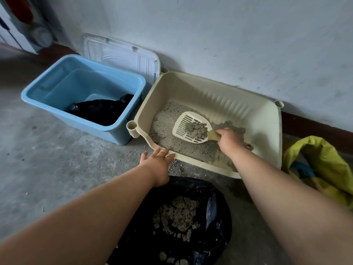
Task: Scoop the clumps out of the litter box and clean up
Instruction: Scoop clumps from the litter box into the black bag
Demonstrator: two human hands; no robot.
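A beige litter box [267, 127] sits against the wall with grey litter [168, 131] in its left half. My right hand [230, 140] grips the handle of a cream slotted scoop [188, 119], which is held over the litter with a pile of grey clumps [196, 128] on it. My left hand [158, 159] rests flat, fingers spread, on the box's front rim. A black rubbish bag [214, 207] lies open on the floor in front of the box, with pale clumps [177, 215] inside.
A blue plastic tub [57, 88] holding a black bag stands left of the box, and a white lid [122, 54] leans on the wall behind it. A yellow-green bag [321, 161] lies at the right. Spilled litter grains [175, 168] dot the concrete floor.
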